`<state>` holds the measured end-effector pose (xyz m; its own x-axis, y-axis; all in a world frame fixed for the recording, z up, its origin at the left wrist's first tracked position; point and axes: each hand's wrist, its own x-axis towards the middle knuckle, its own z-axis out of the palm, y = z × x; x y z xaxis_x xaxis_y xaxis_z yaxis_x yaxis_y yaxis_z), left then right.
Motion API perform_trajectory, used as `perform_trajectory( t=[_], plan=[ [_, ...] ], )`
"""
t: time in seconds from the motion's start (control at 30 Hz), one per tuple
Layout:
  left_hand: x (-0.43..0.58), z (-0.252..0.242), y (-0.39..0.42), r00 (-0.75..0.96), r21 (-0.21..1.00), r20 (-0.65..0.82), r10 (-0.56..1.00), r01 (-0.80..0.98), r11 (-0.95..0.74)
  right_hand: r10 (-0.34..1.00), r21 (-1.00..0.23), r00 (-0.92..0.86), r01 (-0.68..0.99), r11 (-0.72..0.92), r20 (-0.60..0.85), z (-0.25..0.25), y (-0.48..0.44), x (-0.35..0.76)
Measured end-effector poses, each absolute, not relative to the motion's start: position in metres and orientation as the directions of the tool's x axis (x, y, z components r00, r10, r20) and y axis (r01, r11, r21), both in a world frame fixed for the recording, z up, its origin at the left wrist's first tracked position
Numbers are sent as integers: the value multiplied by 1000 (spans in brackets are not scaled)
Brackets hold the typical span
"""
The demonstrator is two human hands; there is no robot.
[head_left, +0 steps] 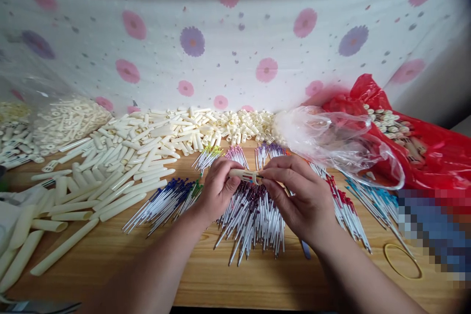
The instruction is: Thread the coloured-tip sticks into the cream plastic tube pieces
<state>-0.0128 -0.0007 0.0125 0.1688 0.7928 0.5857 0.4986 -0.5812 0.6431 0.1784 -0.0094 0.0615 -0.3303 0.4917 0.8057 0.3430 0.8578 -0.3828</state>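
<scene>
Above the middle of the table, my left hand (221,184) is closed around a cream multicolour pen barrel (245,175). The barrel lies almost level, and small coloured bits show in its slots. At its right, slotted end, the thumb and fingertips of my right hand (303,196) are pinched together. A small dark piece shows there, too small to name. Under both hands spreads a pile of white pen refills with dark purple ends (253,221). Refills with blue ends (165,201) lie to the left of my left hand, and red-ended refills (348,208) lie to the right of my right hand.
Cream pen tubes (121,171) cover the table's left side, with slotted pieces (250,125) heaped at the back. A clear bag (327,132) and a red bag (437,152) stand at right. A yellow rubber band (403,261) lies near light-blue-ended refills (375,198).
</scene>
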Motion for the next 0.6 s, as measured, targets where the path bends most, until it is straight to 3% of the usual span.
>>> perform_trajectory(
  t=[0.17, 0.37, 0.6],
  plan=[
    [-11, 14, -2, 137, 587, 637, 759, 551, -593, 482, -351, -289, 405, 844, 827, 60, -9, 179],
    [-10, 16, -5, 82, 501, 709, 700, 640, -582, 532, -421, -270, 375, 826, 803, 59, -6, 177],
    [-10, 18, -8, 48, 400, 771, 635, 739, -541, 710, -680, -153, 211, 703, 687, 50, -6, 168]
  ],
)
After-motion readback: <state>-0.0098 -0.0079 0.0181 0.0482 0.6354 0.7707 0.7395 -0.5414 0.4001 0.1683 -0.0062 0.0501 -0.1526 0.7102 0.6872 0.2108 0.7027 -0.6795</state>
